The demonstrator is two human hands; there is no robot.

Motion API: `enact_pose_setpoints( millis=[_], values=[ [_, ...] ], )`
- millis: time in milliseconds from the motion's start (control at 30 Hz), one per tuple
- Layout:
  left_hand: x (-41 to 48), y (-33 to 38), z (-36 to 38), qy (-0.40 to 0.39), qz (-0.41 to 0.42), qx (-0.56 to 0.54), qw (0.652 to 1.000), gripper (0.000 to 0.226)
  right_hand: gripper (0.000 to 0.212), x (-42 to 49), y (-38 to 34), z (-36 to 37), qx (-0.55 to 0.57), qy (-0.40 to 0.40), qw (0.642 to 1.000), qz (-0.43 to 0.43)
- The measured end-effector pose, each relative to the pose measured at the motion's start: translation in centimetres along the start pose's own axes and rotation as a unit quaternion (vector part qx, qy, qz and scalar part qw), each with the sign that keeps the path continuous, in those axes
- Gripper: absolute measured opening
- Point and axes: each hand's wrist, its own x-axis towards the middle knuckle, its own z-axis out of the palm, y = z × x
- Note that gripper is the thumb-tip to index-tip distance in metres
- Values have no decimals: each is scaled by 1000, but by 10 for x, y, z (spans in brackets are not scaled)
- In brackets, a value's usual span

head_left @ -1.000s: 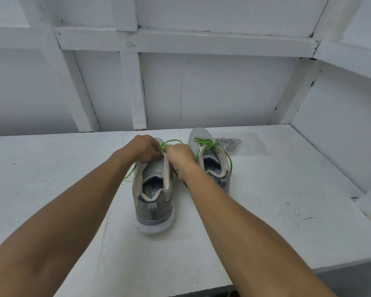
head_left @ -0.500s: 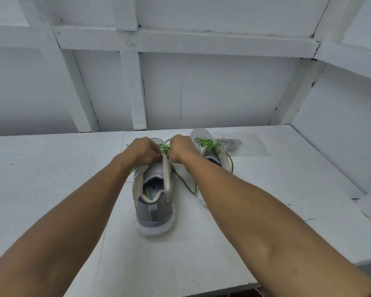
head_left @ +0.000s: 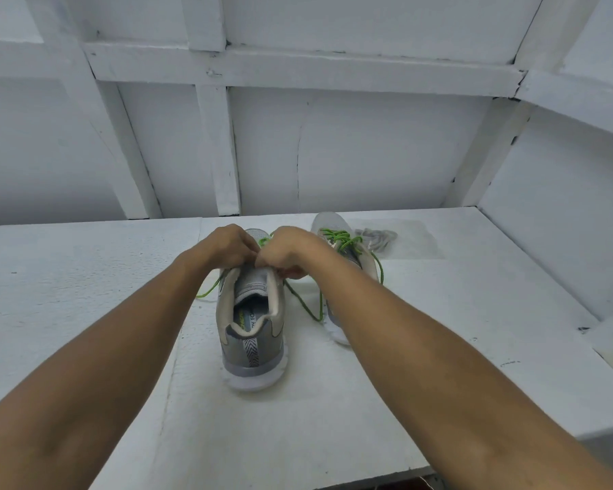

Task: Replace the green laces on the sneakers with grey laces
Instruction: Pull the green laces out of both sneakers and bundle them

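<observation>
From the head camera, both my hands are curled over the top of the near sneaker point(head_left: 252, 320), which stands on the white worktop point(head_left: 85, 277) with its heel towards me. My left hand point(head_left: 223, 247) and right hand point(head_left: 291, 254) meet knuckle to knuckle and pinch its green lace point(head_left: 305, 305), whose loose ends trail down either side. The second sneaker point(head_left: 333, 224) stands just beyond my right wrist, its own green lacing point(head_left: 340, 238) threaded. The grey laces point(head_left: 376, 238) lie bundled beside it on a clear plastic wrapper point(head_left: 418, 242); whether in or on it, I cannot tell.

Left hand point(head_left: 223, 247), right hand point(head_left: 287, 254) curled, knuckles touching.
</observation>
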Motion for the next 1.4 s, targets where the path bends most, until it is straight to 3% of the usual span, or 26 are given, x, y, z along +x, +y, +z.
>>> enact_pose_setpoints(
  millis=[133, 267, 367, 467, 600, 767, 833, 933, 1067, 1167, 1267, 1400],
  values=[
    [-1, 0, 1, -5, 4, -14, 1000, 13, 30, 1, 8, 12, 4, 63, 998, -19],
    [0, -1, 3, 2, 9, -14, 1000, 5, 10, 9, 21, 28, 156, 118, 981, 7],
    [2, 2, 4, 22, 23, 36, 999, 3, 10, 12, 26, 35, 205, 152, 966, 37],
    [3, 3, -7, 48, 26, 131, 990, 10, 8, 11, 31, 35, 211, 165, 962, 44],
    [3, -13, -38, 103, 5, 144, 984, 16, 22, 9, 34, 35, 254, 162, 951, 63],
    [1, -26, -55, 146, -52, 206, 966, 19, 10, 8, 30, 39, 273, 166, 945, 62],
    [1, -24, -49, 146, -57, 214, 964, 30, 14, 9, 32, 39, 274, 167, 945, 65],
    [0, -9, -34, 127, -7, 134, 983, 44, 25, 8, 33, 37, 273, 170, 944, 70],
    [-4, 20, -6, -5, 41, 132, 990, 20, 24, 6, 33, 39, 294, 168, 939, 57],
    [-1, 26, 3, -21, 39, 149, 988, 18, 10, 3, 33, 40, 308, 166, 935, 55],
    [3, 19, -7, 11, 31, 164, 986, 14, 10, 2, 34, 40, 310, 165, 935, 51],
    [6, -5, -38, 136, -48, 176, 974, 22, 14, 1, 33, 40, 305, 163, 936, 58]
  ],
)
